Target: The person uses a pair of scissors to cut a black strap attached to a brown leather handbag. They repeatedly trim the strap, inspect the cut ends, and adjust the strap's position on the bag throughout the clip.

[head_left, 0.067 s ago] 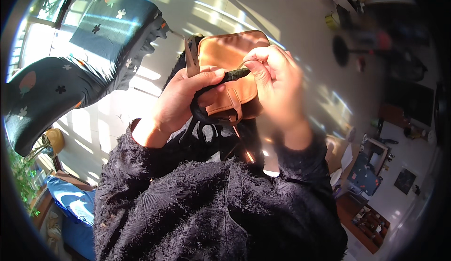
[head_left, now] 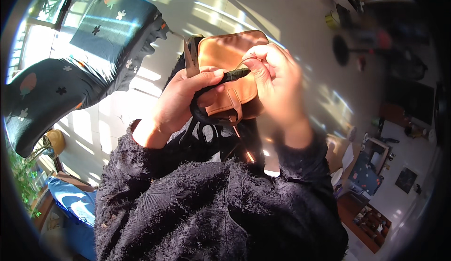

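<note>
A tan bag [head_left: 225, 49] with a buckle strap lies on my dark lap. My left hand [head_left: 181, 96] grips a dark strap [head_left: 209, 92] with a green, wrapped-looking end, and scissors [head_left: 190, 54] whose blades point up while black handle loops [head_left: 206, 133] show below. My right hand [head_left: 272, 87], partly blurred, pinches a thin strand [head_left: 242, 63] just above that green end, over the bag.
A chair with a flowered grey-green cover [head_left: 98, 40] stands at upper left, a yellow pot with a plant [head_left: 55, 140] and blue cushion [head_left: 70, 195] lower left. Furniture [head_left: 364, 230] and assorted items line the right. Sunlit floor [head_left: 221, 7] surrounds me.
</note>
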Motion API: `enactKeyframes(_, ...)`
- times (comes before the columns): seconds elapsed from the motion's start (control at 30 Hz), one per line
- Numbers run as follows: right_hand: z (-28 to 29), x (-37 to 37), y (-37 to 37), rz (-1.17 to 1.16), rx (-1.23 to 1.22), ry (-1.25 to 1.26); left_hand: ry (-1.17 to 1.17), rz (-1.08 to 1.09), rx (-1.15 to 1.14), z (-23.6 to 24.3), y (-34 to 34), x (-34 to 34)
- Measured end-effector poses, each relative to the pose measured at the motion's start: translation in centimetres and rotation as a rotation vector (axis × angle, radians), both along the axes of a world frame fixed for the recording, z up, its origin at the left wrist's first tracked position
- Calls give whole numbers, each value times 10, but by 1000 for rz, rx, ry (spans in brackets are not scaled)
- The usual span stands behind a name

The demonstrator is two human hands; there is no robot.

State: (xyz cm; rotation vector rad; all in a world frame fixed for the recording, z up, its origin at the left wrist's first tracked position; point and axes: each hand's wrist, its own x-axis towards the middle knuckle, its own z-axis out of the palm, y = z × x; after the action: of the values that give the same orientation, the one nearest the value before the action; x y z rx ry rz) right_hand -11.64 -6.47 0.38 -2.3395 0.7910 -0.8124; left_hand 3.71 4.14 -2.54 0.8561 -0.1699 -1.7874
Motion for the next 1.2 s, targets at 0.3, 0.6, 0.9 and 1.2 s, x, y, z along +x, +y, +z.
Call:
enactKeyframes(0.3, -3, -3, -8, -61, 191, -83, 106, 36, 22, -4, -3, 2)
enactKeyframes(0.6, 16, -31, -16, -153, 647, -276, 137, 165, -141, 10, -21, -2)
enactKeyframes(0.9, 56, -22, -12, 133, 1164, -341, 16, 397, -310, 56, -55, -44)
enactKeyframes(1.2, 40, -33, 1, 158, 1008, -340, -127, 351, -215, 52, -37, -67)
